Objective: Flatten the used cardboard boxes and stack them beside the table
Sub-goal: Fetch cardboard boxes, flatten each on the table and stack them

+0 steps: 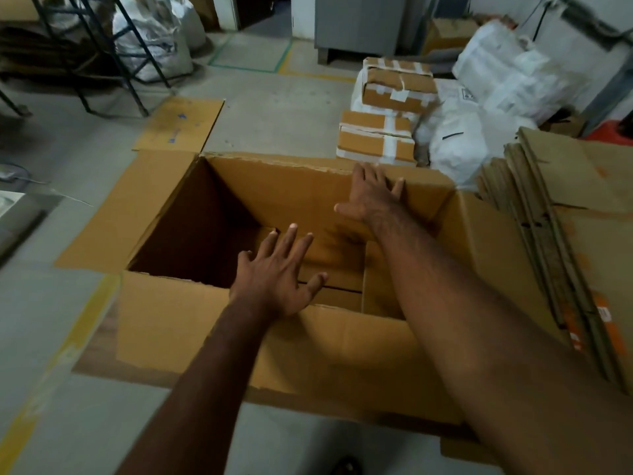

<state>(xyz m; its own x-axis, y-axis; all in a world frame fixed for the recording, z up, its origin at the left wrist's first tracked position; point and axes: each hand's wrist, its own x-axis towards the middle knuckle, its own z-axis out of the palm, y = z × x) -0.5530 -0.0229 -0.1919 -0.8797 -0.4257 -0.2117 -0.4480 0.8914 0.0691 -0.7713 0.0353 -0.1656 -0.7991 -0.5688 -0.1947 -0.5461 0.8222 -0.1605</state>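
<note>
Box is light, stiff, bulky; grip wall edges. Left hand hovers splayed; right hand presses flat against far wall.

A grey concrete floor carries painted lines, green and yellow. A dark metal frame stands at the far left beside bulging white sacks. A grey metal cabinet sits against the back wall, near a doorway (its interior dark). More white sacks pile at the right. Light is dim.
</note>
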